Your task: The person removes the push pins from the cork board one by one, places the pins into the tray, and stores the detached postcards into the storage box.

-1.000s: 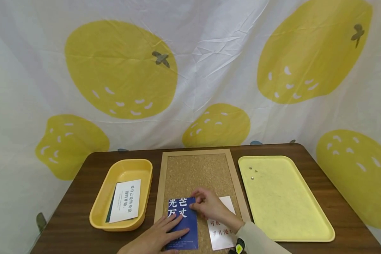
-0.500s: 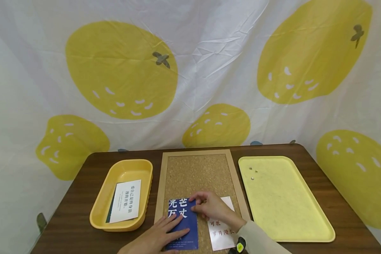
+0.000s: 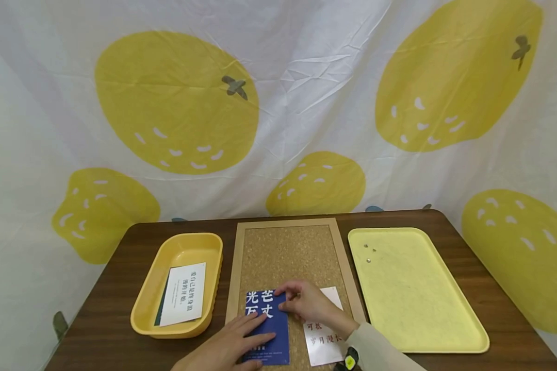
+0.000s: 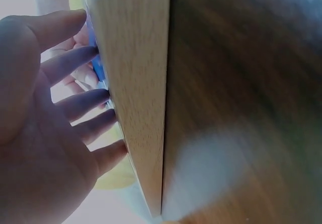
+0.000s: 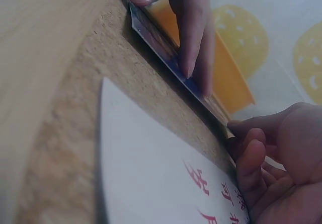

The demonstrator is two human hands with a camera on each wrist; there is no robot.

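Two cards are lying on the corkboard [image 3: 288, 257], so placing is looking roughly half done, judging by what is lying where. The blue card [image 3: 279, 325] is sitting under the left hand [image 3: 232, 342], whose fingers are spreading out fairly straight and pressing it flat. The right hand [image 3: 312, 303] is curling its thumb and index finger, gripping the card's far right corner; whether a pin is sitting between them, can't tell. The white card [image 3: 324, 346] is lying under and just nearer than the right hand, apart from the blue one; whether it is pinned, can't tell. Apparently being left over: a lettered card [image 3: 184, 293] with a dark card [image 3: 163, 304] peeking out beneath it, both resting in the yellow basin [image 3: 195, 251] left of the left hand, plus three small pin-like bits [image 3: 369, 260] lying loose on the yellow tray [image 3: 413, 288], beyond and right of the right hand. Fixing the blue card is probably the step being worked on, not yet finished. Its long axis is running away from the person, from beside the left hand towards the far end of the board; its big-character end is pointing away, text standing upright to the person. Worktop [image 3: 116, 288] is carrying everything.
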